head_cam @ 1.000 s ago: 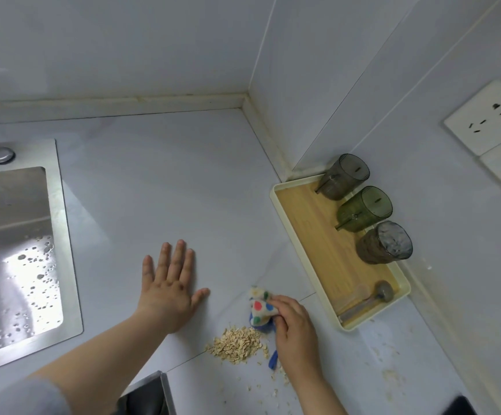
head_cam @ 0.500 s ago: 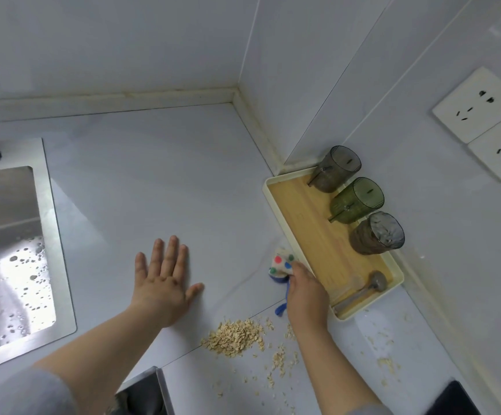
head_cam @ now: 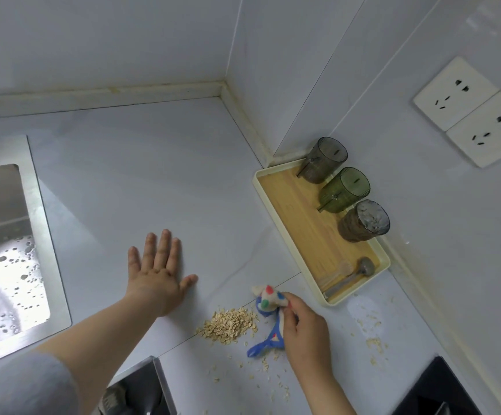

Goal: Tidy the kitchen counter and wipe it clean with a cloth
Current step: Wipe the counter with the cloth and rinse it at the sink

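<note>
My right hand (head_cam: 304, 330) grips a bunched white cloth (head_cam: 268, 299) with coloured dots and blue trim, pressed on the pale counter (head_cam: 141, 181). The cloth sits just right of a small heap of oat flakes (head_cam: 228, 324). Loose flakes (head_cam: 373, 341) lie scattered in front of and to the right of the hand. My left hand (head_cam: 156, 274) lies flat on the counter, fingers spread, to the left of the heap and apart from it.
A cream tray (head_cam: 276, 218) with a wooden floor stands against the right wall, holding three tinted cups (head_cam: 343, 190) and a spoon (head_cam: 351, 275). A steel sink (head_cam: 6, 250) is at the left. Wall sockets (head_cam: 471, 110) sit upper right. A dark object (head_cam: 435, 390) is at the lower right.
My right hand has pulled the cloth back from the tray's edge to the right side of the oat heap. My left hand has stayed flat on the counter.
</note>
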Motion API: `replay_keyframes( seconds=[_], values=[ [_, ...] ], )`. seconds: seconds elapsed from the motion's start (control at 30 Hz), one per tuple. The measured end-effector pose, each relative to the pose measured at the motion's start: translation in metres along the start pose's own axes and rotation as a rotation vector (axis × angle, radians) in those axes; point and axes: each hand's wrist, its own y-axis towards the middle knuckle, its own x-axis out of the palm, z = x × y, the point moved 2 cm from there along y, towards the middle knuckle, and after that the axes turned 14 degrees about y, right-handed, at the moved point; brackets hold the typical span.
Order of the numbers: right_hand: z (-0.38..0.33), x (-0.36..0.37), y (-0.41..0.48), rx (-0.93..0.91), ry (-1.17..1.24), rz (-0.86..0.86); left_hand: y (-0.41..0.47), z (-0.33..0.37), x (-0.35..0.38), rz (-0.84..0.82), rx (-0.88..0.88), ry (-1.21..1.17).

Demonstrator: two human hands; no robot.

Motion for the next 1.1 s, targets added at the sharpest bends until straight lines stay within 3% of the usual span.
replay_keyframes(
  seconds=[0.13, 0.37, 0.63, 0.83, 0.97, 1.1],
  values=[
    [0.002, -0.02, 0.018, -0.023, -0.035, 0.134, 0.001, 0.001, 0.0, 0.006, 0.001, -0.005],
    [0.015, 0.001, 0.031, 0.098, -0.176, 0.092, 0.002, 0.0, 0.001, -0.003, 0.005, 0.043],
    [0.01, 0.004, -0.021, 0.074, 0.03, -0.065, 0.003, 0.001, 0.001, 0.005, 0.009, 0.06],
    [0.013, -0.04, -0.028, 0.112, 0.166, 0.14, -0.003, 0.011, -0.004, 0.14, 0.011, 0.018],
    [0.026, -0.067, -0.024, 0.115, 0.176, 0.237, -0.009, 0.048, -0.028, 0.281, 0.181, -0.007],
    [0.044, -0.094, -0.02, 0.132, 0.168, 0.334, -0.012, 0.097, -0.053, 0.28, 0.325, -0.005]
  ],
)
